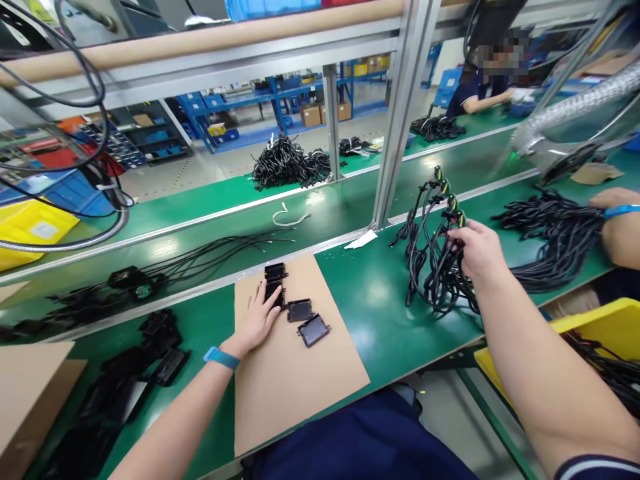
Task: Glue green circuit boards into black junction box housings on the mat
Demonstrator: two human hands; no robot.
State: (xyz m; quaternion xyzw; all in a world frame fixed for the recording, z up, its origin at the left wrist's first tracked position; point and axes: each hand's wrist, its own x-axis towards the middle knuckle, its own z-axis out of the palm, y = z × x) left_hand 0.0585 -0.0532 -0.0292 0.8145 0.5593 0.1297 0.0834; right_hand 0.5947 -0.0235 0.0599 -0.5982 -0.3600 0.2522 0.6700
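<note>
My left hand [257,317] lies with its fingers spread over small black plastic cases on a cardboard sheet [300,380]. One black case [275,271] shows just beyond the fingertips, and another is partly hidden under them. Two open-topped cases, one [300,310] right beside the fingers and one [314,330] nearer me, rest on the sheet. Off to the right, my right hand [477,248] pinches the upper end of a black cable [457,217] with coloured wires, in a bunch of coiled black cables [435,267].
Black cases [165,360] are piled at the left beside a cardboard box [35,393]. A conveyor [340,207] carrying cables runs behind a metal post [397,113]. At right lie more black cables [555,240], near another person's arm [620,227] and a yellow bin [600,320].
</note>
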